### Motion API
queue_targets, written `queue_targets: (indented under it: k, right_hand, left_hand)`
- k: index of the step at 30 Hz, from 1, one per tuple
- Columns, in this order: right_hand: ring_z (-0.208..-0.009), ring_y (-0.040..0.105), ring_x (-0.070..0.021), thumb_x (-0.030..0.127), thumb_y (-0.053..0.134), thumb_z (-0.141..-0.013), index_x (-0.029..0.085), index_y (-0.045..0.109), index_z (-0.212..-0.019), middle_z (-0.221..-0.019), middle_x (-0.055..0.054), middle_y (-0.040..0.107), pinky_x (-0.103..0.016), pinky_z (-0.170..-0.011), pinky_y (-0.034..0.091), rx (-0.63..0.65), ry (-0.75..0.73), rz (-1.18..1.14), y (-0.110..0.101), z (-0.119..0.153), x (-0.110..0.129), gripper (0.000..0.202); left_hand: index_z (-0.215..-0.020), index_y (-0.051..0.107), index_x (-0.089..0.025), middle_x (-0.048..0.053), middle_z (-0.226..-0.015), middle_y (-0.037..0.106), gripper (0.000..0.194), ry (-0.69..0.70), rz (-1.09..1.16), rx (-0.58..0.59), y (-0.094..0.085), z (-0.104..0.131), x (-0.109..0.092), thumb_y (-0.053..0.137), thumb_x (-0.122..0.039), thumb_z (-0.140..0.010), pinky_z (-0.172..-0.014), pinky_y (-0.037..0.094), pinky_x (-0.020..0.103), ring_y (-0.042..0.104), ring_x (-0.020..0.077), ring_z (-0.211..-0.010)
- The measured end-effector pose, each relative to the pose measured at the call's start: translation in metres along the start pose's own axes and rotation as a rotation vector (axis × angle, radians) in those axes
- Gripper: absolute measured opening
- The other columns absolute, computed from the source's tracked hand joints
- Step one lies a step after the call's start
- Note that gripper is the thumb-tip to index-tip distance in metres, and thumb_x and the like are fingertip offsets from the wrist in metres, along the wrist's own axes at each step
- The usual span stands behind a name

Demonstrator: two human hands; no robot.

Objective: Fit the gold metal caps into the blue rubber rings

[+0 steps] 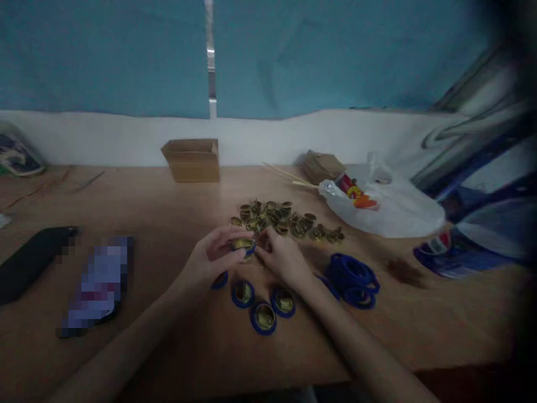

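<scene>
The left hand (213,253) pinches a blue-rimmed brass piece (244,244) between thumb and fingers, above the middle of the worktop (142,198). The right hand (280,254) is just beside it, fingers curled; whether they grip anything, I cannot tell. Loose brass pieces (277,215) lie beyond both hands, toward the far edge. Nearer the front edge sit 3 ringed pieces (263,318), with blue rings (352,274) heaped to their right.

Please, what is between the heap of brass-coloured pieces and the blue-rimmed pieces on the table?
In the head view, the left hand, holding another blue-rimmed piece, and the right hand close beside it.
</scene>
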State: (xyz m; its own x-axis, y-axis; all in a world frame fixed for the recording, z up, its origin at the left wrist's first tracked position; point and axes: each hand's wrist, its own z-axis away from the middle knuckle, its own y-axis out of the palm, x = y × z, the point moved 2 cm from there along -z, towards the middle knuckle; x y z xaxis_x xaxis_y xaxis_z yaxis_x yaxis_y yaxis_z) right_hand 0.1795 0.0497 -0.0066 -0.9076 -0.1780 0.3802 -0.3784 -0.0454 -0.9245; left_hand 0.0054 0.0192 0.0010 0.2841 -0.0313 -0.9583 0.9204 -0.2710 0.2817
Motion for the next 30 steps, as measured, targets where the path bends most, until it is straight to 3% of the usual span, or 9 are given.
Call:
queue_targets:
  k: [8,12,21,30]
  right_hand:
    - [-0.073,0.064,-0.02,0.024,0.062,-0.086,0.016,0.059,-0.098,-0.081,-0.006,0.07,-0.026,-0.06,0.036,0.01,0.005,-0.007,-0.002,-0.003,-0.001,0.015]
    - [-0.073,0.064,-0.02,0.026,0.062,-0.086,0.015,0.059,-0.095,-0.081,-0.007,0.07,-0.026,-0.06,0.035,0.012,0.0,-0.017,-0.001,-0.004,0.001,0.014]
    - [-0.069,0.062,-0.0192,0.025,0.061,-0.087,0.016,0.061,-0.09,-0.075,-0.006,0.068,-0.027,-0.058,0.034,0.024,-0.014,-0.027,0.001,-0.004,0.0,0.01]
    - [-0.08,0.066,-0.0203,0.02,0.058,-0.089,0.017,0.059,-0.095,-0.088,-0.008,0.072,-0.026,-0.064,0.037,0.032,-0.049,-0.038,0.001,-0.005,0.003,0.007]
  left_hand:
    - [-0.109,0.066,-0.018,0.01,-0.122,0.067,0.033,-0.2,0.222,-0.015,0.007,0.0,0.007,0.072,-0.016,-0.077,-0.096,0.047,0.036,0.063,0.0234,-0.111]
    - [-0.106,0.067,-0.018,0.009,-0.119,0.069,0.03,-0.172,0.223,-0.026,0.004,-0.001,-0.001,0.073,-0.016,-0.076,-0.096,0.048,0.034,0.064,0.0226,-0.11]
    - [-0.102,0.067,-0.015,0.01,-0.111,0.073,0.031,-0.034,0.274,-0.222,-0.019,-0.013,-0.015,0.076,-0.014,-0.072,-0.097,0.047,0.033,0.067,0.0214,-0.106]
    - [-0.101,0.068,-0.017,0.008,-0.112,0.072,0.027,-0.122,0.284,-0.075,0.0,-0.004,-0.003,0.073,-0.014,-0.075,-0.097,0.048,0.035,0.066,0.0216,-0.107]
